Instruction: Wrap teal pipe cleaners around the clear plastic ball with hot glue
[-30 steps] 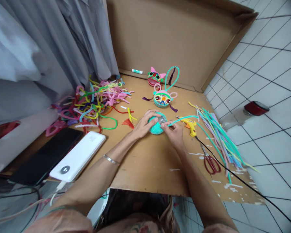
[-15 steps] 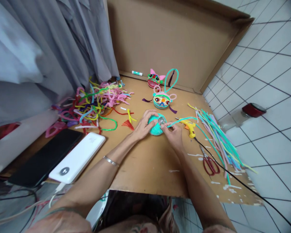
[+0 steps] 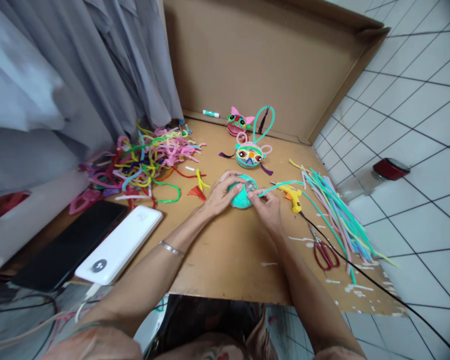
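Observation:
A round disc wrapped in turquoise pipe cleaner [image 3: 242, 198] rests at the middle of the table, with a clear, uncovered patch at its upper right. My left hand [image 3: 223, 191] holds the disc from the left, thumb across its top and fingers round the far edge. At the right edge, my right hand [image 3: 267, 206] pinches a turquoise pipe cleaner [image 3: 285, 183] against the disc. Its free length trails right over the hot glue gun [image 3: 293, 196]. Behind the disc sits a finished animal face [image 3: 249, 155] with pink ears, a turquoise loop and purple tassels.
A pink-eared face [image 3: 237, 123] and a glue stick [image 3: 211, 114] are at the back. Left lie tangled pipe cleaners [image 3: 168, 150], a white power bank [image 3: 120, 245] and a black phone [image 3: 71, 242]. Right are straight pipe cleaners [image 3: 337, 215], red-handled scissors [image 3: 325, 255] and a black cord [image 3: 363, 272].
Hardly anything differs. Both hands keep their hold on the disc and pipe cleaner, and the whole view has shifted very slightly.

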`<state>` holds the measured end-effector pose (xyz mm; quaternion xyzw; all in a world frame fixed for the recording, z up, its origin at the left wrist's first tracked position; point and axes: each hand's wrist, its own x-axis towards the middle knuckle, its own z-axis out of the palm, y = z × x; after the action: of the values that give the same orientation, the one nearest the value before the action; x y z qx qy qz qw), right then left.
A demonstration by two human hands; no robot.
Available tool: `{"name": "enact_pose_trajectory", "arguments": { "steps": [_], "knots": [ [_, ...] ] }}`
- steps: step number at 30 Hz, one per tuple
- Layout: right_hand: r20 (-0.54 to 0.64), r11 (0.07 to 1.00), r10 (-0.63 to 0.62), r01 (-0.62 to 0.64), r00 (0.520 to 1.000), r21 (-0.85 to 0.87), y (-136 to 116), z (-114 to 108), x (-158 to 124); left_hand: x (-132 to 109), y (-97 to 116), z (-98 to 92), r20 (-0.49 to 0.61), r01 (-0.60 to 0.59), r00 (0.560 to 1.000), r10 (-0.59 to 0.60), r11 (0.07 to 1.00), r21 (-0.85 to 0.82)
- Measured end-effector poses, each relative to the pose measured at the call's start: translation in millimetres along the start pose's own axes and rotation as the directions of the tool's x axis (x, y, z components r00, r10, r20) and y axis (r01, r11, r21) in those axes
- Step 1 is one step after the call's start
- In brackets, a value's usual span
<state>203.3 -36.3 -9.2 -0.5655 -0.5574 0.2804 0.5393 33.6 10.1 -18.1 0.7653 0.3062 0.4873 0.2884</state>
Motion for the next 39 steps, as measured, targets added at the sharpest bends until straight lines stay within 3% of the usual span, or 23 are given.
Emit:
{"name": "enact_pose_trajectory", "arguments": {
  "steps": [6,11,16,24,29,34,39],
  "knots": [
    [-0.007,0.999,0.043,-0.043,0.999,0.020,0.2,-1.4,0.7,-1.3,3.8,-9.0,0.118,-0.081,0.991,0.070,0.992,0.092],
    [-0.001,0.996,0.077,-0.077,0.997,0.047,-0.3,-2.5,2.4,-1.0,7.3,-10.3,0.116,-0.143,0.987,0.110,0.935,0.324],
    [-0.001,0.995,0.068,-0.068,0.998,0.078,-0.9,-2.0,3.3,-2.5,7.4,-1.2,0.154,-0.168,0.981,0.119,0.918,0.359],
    [-0.029,0.990,0.056,-0.052,0.998,0.129,-2.2,2.1,1.1,-7.3,-0.8,18.5,0.063,-0.123,0.992,0.106,0.898,0.422],
    [0.005,0.992,0.031,-0.031,1.000,0.120,-2.9,0.7,0.1,-7.7,-6.8,25.2,-0.009,-0.143,0.987,0.162,0.893,0.428],
    [0.064,0.993,-0.037,0.029,0.997,0.114,-3.4,-1.0,-1.4,-6.8,-11.0,20.8,-0.105,-0.125,0.980,0.169,0.932,0.340],
    [0.021,0.984,-0.146,0.143,0.989,0.105,-1.0,-0.7,-2.9,-3.6,-8.2,17.0,-0.152,-0.030,0.987,0.060,0.980,0.195]
  ]
}}
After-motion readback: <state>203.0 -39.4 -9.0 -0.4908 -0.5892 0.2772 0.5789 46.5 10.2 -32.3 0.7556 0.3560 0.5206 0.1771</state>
